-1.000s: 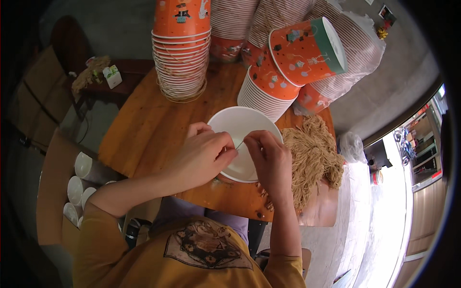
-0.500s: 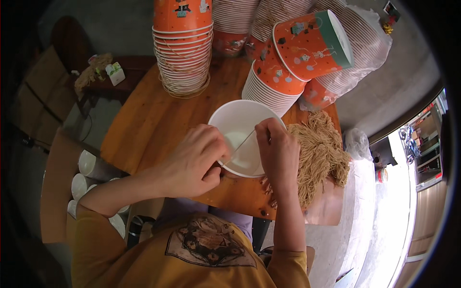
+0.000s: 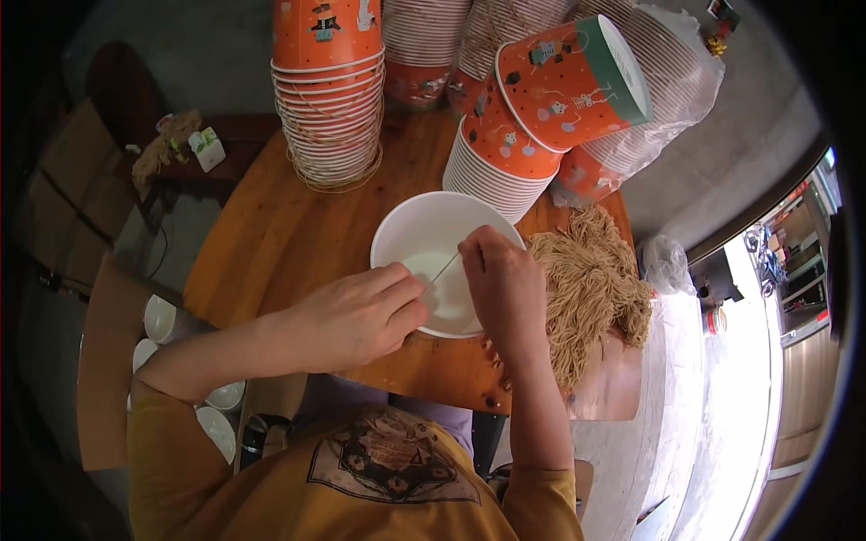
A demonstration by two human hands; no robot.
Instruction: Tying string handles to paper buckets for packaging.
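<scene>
A white paper bucket (image 3: 397, 233) stands at the table's near side, its open mouth facing me. Across that mouth runs a short stretch of thin cord (image 3: 443, 270), slanting up from left to right. My left hand (image 3: 368, 311) pinches the lower end over the bucket's near left rim, its fingertips partly hidden behind the knuckles. At the right rim my right hand (image 3: 505, 281) is closed on the upper end, thumb against the curled index finger. Just right of that hand lies a heap of tan cords (image 3: 577, 288).
Behind the bucket are a tall stack of orange paper buckets (image 3: 327, 99), a leaning stack (image 3: 519, 149) and plastic-wrapped stacks (image 3: 677, 81). On the left a cardboard box (image 3: 113, 361) holds several white buckets (image 3: 216, 433). The wooden table (image 3: 239, 243) has a curved edge.
My left hand has turned, its fingers now straighter and closer together. The stretch of cord between my hands looks shorter. The table's contents appear slightly further left in the view.
</scene>
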